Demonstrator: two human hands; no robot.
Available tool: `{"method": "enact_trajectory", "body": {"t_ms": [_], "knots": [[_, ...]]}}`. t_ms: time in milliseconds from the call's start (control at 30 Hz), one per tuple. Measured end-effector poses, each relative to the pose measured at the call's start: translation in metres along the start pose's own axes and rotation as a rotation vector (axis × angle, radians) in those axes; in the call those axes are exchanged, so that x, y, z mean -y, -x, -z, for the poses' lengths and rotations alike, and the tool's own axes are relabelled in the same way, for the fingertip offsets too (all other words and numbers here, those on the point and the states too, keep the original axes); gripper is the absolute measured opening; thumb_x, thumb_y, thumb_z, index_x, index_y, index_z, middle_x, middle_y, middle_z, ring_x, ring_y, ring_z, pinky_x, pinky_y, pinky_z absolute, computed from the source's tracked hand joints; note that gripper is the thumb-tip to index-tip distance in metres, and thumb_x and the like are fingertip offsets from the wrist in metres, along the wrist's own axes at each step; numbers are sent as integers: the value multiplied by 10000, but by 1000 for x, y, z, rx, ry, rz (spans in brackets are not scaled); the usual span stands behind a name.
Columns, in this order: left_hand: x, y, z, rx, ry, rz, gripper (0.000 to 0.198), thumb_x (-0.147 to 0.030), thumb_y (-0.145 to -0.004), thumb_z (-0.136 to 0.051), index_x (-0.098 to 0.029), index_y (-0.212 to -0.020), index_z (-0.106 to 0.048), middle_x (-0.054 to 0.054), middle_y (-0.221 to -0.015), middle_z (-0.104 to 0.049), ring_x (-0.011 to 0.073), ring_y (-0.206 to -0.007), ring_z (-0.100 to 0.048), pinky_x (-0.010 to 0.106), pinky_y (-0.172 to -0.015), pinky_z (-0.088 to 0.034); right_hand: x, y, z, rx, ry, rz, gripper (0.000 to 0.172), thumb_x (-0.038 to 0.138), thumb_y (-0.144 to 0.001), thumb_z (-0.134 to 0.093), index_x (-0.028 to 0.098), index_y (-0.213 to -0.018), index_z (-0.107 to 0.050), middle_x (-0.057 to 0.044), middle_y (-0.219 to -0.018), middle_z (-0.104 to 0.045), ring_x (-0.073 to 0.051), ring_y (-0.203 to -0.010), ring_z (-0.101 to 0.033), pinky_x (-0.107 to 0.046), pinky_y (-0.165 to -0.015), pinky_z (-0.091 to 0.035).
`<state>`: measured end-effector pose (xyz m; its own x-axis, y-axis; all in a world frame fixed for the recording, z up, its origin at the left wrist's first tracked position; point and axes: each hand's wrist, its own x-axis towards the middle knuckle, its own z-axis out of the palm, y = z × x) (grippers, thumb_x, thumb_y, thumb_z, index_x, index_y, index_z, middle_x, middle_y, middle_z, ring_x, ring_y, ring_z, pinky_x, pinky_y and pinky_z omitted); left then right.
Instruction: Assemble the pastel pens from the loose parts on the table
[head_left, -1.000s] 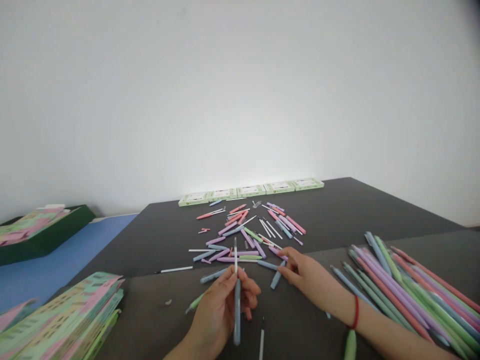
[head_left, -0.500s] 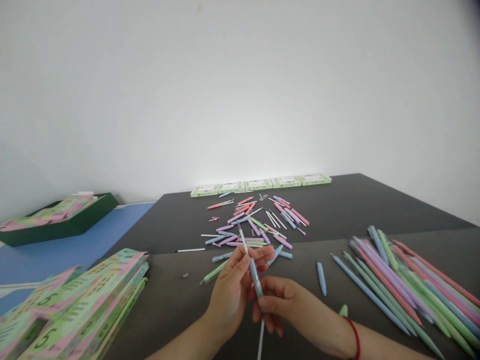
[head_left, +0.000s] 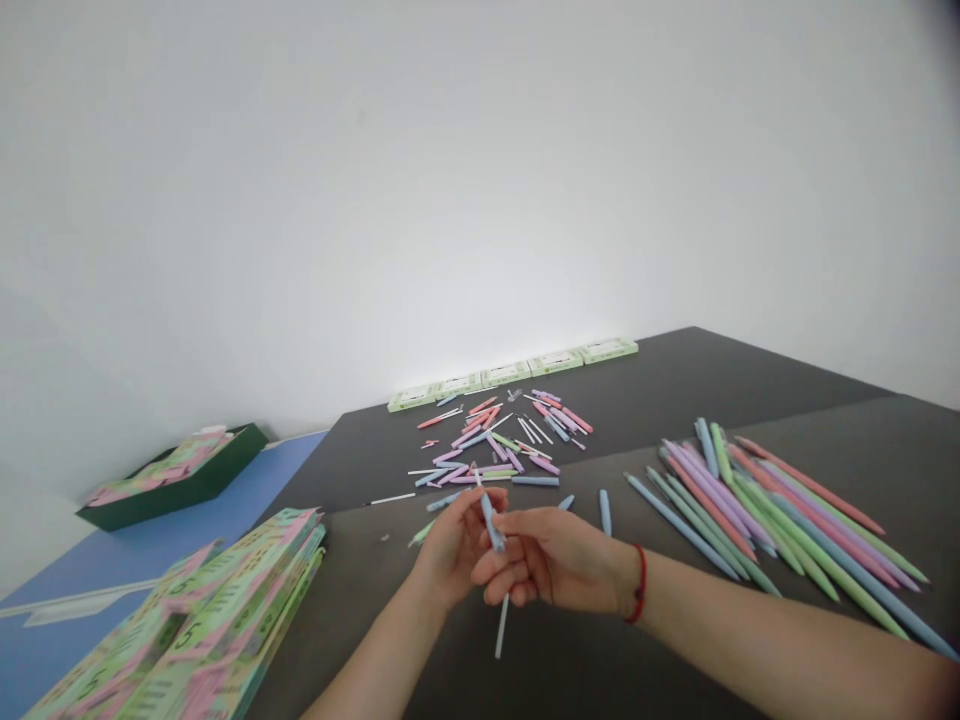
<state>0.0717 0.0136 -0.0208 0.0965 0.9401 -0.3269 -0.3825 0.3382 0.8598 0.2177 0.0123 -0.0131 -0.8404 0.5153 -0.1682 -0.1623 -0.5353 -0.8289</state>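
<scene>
Over the near part of the dark table, both my hands meet on a light-blue pen barrel (head_left: 491,522) with a pale, narrow end pointing away from me. My left hand (head_left: 450,545) is closed around its far part. Thumb and fingers of my right hand (head_left: 551,555) pinch the near end. A white refill stick (head_left: 502,628) shows below my right hand; its upper end is hidden. Just beyond my hands lie loose pen parts, among them a blue barrel (head_left: 535,481) and purple barrels (head_left: 544,464). Another blue piece (head_left: 605,512) rests beyond my right wrist.
Many pastel pens (head_left: 795,520) lie in a pile at right. Stacked printed packets (head_left: 225,610) stand at left, near a dark green tray (head_left: 172,490) on a blue surface (head_left: 82,570). Flat green-and-white boxes (head_left: 506,374) line the table's back edge by the wall.
My view has turned slightly. My right hand has come further over the barrel, covering more of its near end. Both hands still hold it.
</scene>
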Motion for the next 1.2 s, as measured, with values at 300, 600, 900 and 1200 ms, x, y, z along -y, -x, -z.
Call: {"method": "enact_trajectory", "body": {"t_ms": [300,600,900,1200], "knots": [[-12,-12,42,-253,-224,-398,249,-350,-715,-669,-130,-826,-695,-12,-675,-611,72,-539,-517,150,-456,-369,0,-9,49,-239,1221,87,74,202,-759,-571,146,-750,-618,-100,-898,-696,-263,-916,-618,-294,-722,-431],[27,-9,63,-206,-593,-398,179,-289,-727,-528,-164,-847,-573,-54,-524,-581,71,-356,-361,169,-358,-245,17,-1,60,-424,1524,230,194,174,-811,-519,187,-950,-653,-71,-830,-681,-218,-766,-598,-276,-657,-368],[32,-17,67,-155,-908,-396,138,-209,-743,-405,-200,-838,-505,-79,-479,-529,114,-396,-412,208,-443,-316,24,-6,65,-500,1345,370,97,168,-776,-523,172,-858,-575,42,-602,-508,-126,-555,-463,-226,-517,-305],[24,-7,63,-227,-1304,-476,52,-185,-745,-519,-213,-737,-562,-39,-622,-519,149,-584,-468,250,-557,-291,10,-14,79,-509,1059,325,170,316,-849,-390,189,-817,-500,65,-561,-393,-110,-468,-386,-227,-453,-314]]}}
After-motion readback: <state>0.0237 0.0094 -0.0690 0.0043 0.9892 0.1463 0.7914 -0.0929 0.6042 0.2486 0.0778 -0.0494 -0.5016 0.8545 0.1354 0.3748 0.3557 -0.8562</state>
